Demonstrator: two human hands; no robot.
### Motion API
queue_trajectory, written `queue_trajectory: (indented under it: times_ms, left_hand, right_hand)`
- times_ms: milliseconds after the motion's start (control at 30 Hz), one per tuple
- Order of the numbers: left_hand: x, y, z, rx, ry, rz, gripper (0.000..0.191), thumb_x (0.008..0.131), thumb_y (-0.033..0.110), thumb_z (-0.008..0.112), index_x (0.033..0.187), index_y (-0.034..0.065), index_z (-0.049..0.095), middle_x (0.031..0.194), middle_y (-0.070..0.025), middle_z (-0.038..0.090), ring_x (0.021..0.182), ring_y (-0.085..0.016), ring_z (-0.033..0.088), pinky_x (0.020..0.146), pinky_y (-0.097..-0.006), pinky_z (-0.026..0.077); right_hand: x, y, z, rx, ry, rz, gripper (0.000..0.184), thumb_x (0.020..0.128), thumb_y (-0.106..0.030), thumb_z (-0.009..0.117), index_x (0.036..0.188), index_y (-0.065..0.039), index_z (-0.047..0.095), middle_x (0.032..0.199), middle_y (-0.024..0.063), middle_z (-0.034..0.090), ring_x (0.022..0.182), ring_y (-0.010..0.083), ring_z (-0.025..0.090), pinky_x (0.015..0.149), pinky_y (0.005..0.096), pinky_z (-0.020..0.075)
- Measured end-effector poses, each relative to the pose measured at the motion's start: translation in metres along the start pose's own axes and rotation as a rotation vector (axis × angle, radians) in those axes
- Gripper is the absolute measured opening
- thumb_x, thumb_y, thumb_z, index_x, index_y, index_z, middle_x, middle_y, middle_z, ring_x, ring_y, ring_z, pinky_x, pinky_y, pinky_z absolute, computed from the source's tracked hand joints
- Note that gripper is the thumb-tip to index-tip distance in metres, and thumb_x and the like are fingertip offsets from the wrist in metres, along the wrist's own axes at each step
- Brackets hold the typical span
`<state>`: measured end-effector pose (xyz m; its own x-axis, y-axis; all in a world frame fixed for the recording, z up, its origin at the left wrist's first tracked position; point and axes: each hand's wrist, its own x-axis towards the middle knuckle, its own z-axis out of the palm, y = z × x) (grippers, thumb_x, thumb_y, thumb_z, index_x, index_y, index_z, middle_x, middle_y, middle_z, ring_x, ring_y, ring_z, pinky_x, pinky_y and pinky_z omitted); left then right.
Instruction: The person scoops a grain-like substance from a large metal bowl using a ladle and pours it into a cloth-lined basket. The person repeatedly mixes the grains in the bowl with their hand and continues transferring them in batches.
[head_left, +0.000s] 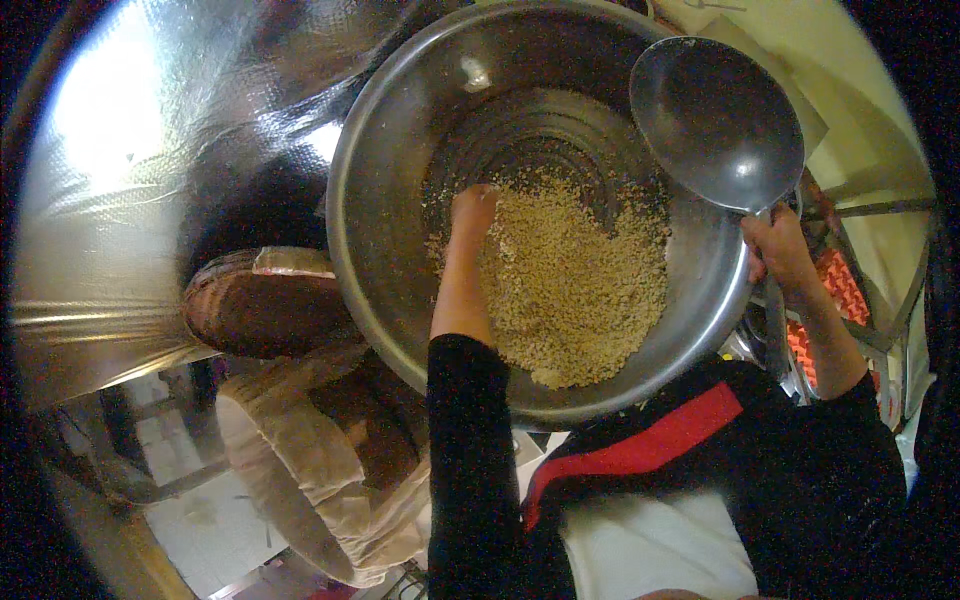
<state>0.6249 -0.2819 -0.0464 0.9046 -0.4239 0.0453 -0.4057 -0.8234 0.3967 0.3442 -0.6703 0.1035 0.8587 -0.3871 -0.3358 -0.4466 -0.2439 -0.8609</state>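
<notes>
A large round metal bowl (382, 315) lies before me, partly filled with a yellowish, crumbly, grain-like mass (577, 277). Inside it, my left hand (474, 206) reaches down at the left edge of the crumbs; its fingers are largely hidden, so I cannot tell whether they grip anything. My right hand (776, 240) grips the handle of a big metal ladle (716, 124) at the bowl's right rim. The ladle's round scoop overlaps the upper right rim, and no contents are visible in it.
Left of the bowl are a dark brown rounded object (262, 311) and a shiny foil-like sheet (97, 247). A cloth-lined container (300, 465) stands at the lower left. Orange-red ridged pieces (844, 285) lie at the right, beyond my forearm.
</notes>
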Motion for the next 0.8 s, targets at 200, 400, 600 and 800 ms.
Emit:
queue_trajectory:
  times_ms: [200, 400, 600, 800]
  left_hand:
    - [0.011, 0.082, 0.026, 0.138, -0.905, -0.161, 0.045, 0.083, 0.04, 0.053, 0.111, 0.0058, 0.061, 0.098, -0.017, 0.058, 0.084, -0.031, 0.058, 0.071, -0.0456, 0.048]
    - [-0.045, 0.147, -0.029, -0.002, -1.176, -0.161, 0.067, 0.068, 0.059, 0.062, 0.111, 0.0067, 0.062, 0.12, -0.0182, 0.054, 0.101, -0.027, 0.057, 0.079, -0.0429, 0.048]
    - [-0.171, 0.161, -0.055, 0.262, -0.487, 0.591, 0.047, 0.074, 0.03, 0.063, 0.116, 0.0115, 0.056, 0.089, -0.0168, 0.063, 0.091, -0.034, 0.059, 0.077, -0.0424, 0.049]
    - [-0.14, 0.092, -0.067, -0.032, -0.551, 0.009, 0.037, 0.078, 0.023, 0.061, 0.114, 0.0115, 0.058, 0.084, -0.0154, 0.063, 0.084, -0.033, 0.06, 0.066, -0.0418, 0.048]
  right_hand:
    - [-0.003, 0.003, 0.002, 0.04, 0.019, 0.042, 0.035, 0.072, -0.022, 0.055, 0.099, 0.0, 0.055, 0.071, 0.0036, 0.055, 0.059, 0.011, 0.051, 0.054, 0.028, 0.0437]
    - [-0.006, -0.01, 0.003, 0.077, 0.047, -0.012, 0.03, 0.073, -0.018, 0.055, 0.097, 0.0, 0.054, 0.061, 0.0014, 0.052, 0.045, 0.0096, 0.046, 0.042, 0.0258, 0.0385]
    - [-0.007, 0.005, 0.004, 0.058, 0.036, 0.006, 0.035, 0.074, -0.022, 0.055, 0.101, 0.0, 0.053, 0.059, 0.0022, 0.052, 0.045, 0.0123, 0.048, 0.045, 0.0289, 0.0408]
    - [0.005, 0.047, 0.003, -0.011, 0.188, -0.175, 0.024, 0.077, -0.018, 0.054, 0.094, -0.001, 0.052, 0.057, 0.0003, 0.048, 0.04, 0.0085, 0.044, 0.037, 0.0244, 0.0364]
